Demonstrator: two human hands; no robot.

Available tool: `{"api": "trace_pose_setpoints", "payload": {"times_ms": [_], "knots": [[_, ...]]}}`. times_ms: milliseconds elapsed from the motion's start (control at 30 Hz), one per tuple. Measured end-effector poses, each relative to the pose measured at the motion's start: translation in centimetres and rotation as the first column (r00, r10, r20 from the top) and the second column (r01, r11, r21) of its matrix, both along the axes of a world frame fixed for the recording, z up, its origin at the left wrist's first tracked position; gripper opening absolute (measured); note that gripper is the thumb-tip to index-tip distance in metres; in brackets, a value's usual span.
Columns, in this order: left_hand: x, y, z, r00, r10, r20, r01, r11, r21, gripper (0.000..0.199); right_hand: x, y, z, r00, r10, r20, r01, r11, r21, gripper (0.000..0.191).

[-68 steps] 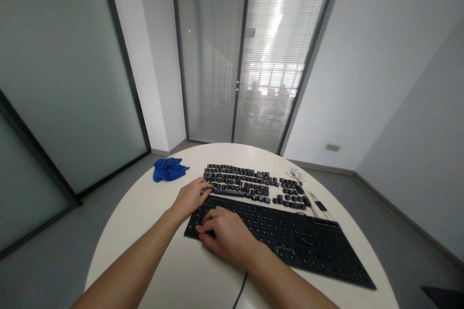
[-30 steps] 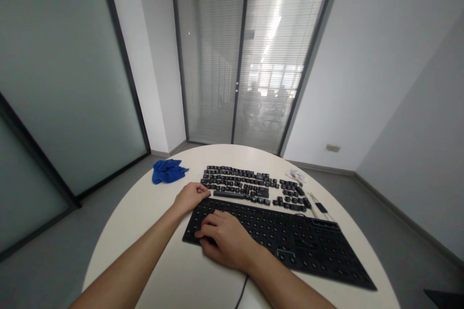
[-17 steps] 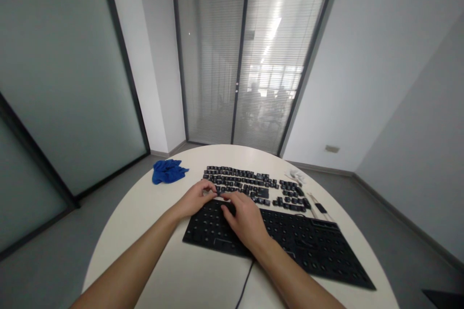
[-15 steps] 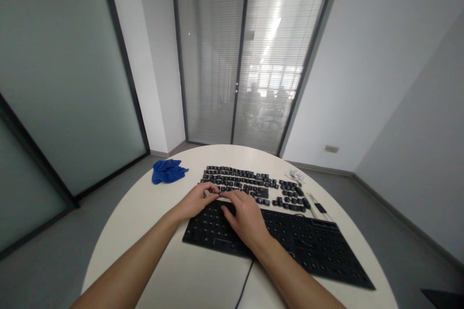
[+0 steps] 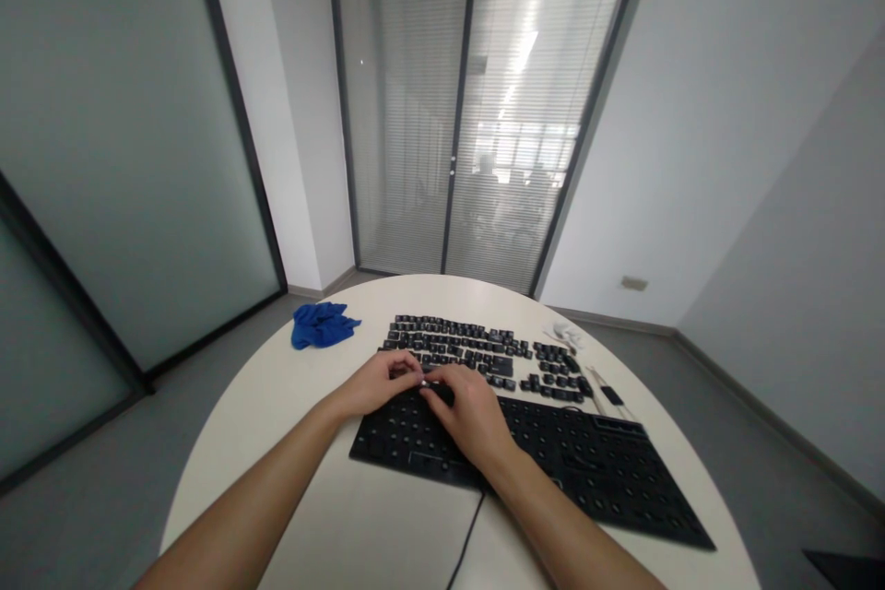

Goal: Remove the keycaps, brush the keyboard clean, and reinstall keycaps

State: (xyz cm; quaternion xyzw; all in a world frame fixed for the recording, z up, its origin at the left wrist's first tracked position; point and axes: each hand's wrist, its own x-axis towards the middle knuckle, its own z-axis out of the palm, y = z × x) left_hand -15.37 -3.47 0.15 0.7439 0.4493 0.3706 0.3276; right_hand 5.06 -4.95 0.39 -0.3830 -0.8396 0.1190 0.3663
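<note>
Fingertips of my left hand [image 5: 380, 381] and my right hand [image 5: 474, 410] meet over the upper left part of a black keyboard base [image 5: 608, 470], whose keys are off. Both hands are closed in a pinch. A tiny pale spot shows where the fingertips meet; what they hold is too small to name. My right hand and forearm cover part of the base. Just beyond the fingers, loose black keycaps [image 5: 501, 367] lie in rows on the table, some hidden behind my hands.
A crumpled blue cloth [image 5: 324, 325] lies at the left of the round white table [image 5: 241, 424]. Crumpled white pieces [image 5: 568, 335] and a slim tool with a dark part [image 5: 611, 395] lie at the right. A black cable [image 5: 467, 539] runs toward me from the base.
The joined fingertips have shifted slightly nearer to me and to the right. A small pale spot now shows between them. The keycaps and cloth have stayed put.
</note>
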Motion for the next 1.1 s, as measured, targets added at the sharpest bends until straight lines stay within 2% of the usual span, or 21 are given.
{"api": "trace_pose_setpoints", "payload": {"times_ms": [133, 233, 500, 800, 1100], "knots": [[-1.0, 0.2, -0.3, 0.993, 0.082, -0.084, -0.077, 0.995, 0.061, 0.031, -0.6, -0.8, 0.2, 0.999, 0.034, -0.014, -0.036, 0.99, -0.137, 0.015], [-1.7, 0.3, -0.8, 0.977, 0.121, -0.178, -0.102, 0.989, 0.11, 0.025, -1.0, -1.7, 0.2, 0.992, 0.115, 0.041, -0.105, 0.974, -0.199, 0.011], [-2.2, -0.1, -0.9, 0.948, 0.105, -0.302, -0.043, 0.978, 0.203, 0.008, -1.5, -2.8, -0.1, 0.953, 0.27, 0.14, -0.242, 0.952, -0.19, 0.013], [-2.3, 0.2, -1.2, 0.938, 0.104, -0.332, -0.028, 0.974, 0.225, 0.007, -1.5, -2.8, -0.2, 0.938, 0.3, 0.174, -0.278, 0.951, -0.137, 0.014], [-2.3, 0.2, -1.2, 0.934, 0.102, -0.341, -0.026, 0.975, 0.22, 0.007, -1.4, -2.6, -0.3, 0.926, 0.333, 0.178, -0.311, 0.94, -0.139, 0.012]]}}
